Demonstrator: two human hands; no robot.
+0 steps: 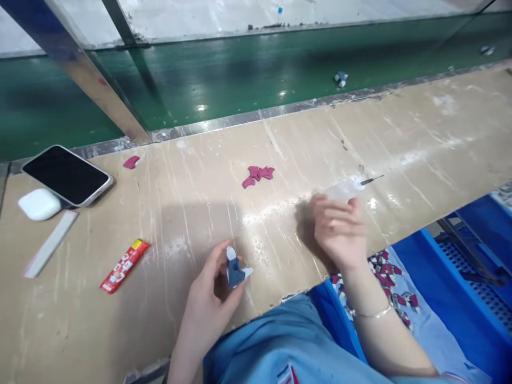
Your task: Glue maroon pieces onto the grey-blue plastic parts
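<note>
My left hand (214,285) pinches a small dark-blue piece with pale ends (234,271) between thumb and fingers, just above the worktable. My right hand (339,229) is blurred by motion, its fingers partly curled. Just beyond its fingertips is a slim tool with a translucent handle and a thin dark tip (366,182); whether the fingers touch it I cannot make out. A small cluster of flat maroon pieces (259,174) lies on the table between and beyond my hands. One more maroon piece (131,162) lies farther left.
On the left of the worktable (192,186) are a phone (66,173), a white case (39,205), a pale strip (51,244) and a red wrapper (125,265). A green conveyor belt (240,80) carries blue-white pieces (341,79). Blue bins (440,288) stand at right; one holds maroon-and-white pieces.
</note>
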